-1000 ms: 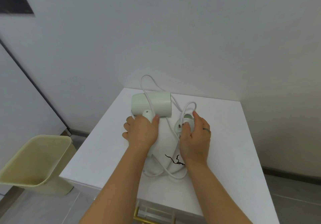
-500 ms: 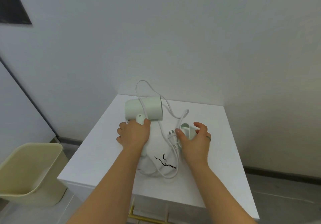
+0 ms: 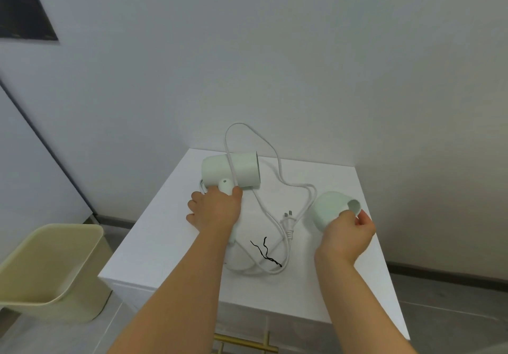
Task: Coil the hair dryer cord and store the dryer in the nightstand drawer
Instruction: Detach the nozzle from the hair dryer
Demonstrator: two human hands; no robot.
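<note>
A pale green hair dryer (image 3: 231, 170) lies on the white nightstand top (image 3: 341, 279), barrel pointing right. My left hand (image 3: 215, 210) grips its handle, which is mostly hidden under the hand. The white cord (image 3: 280, 161) loops loosely over the barrel and across the top, and its plug (image 3: 288, 220) lies between my hands. My right hand (image 3: 347, 232) holds a pale green nozzle piece (image 3: 327, 210) lifted at the right. A black twist tie (image 3: 265, 252) lies on the cord near the front.
A beige plastic bin (image 3: 52, 271) stands on the floor at the left of the nightstand. A gold drawer handle (image 3: 244, 344) shows below the front edge. White walls close in behind and at the right.
My right hand has carried the green nozzle piece to the right and slightly up, away from the plug, which now lies bare on the top. My left hand stays on the dryer handle.
</note>
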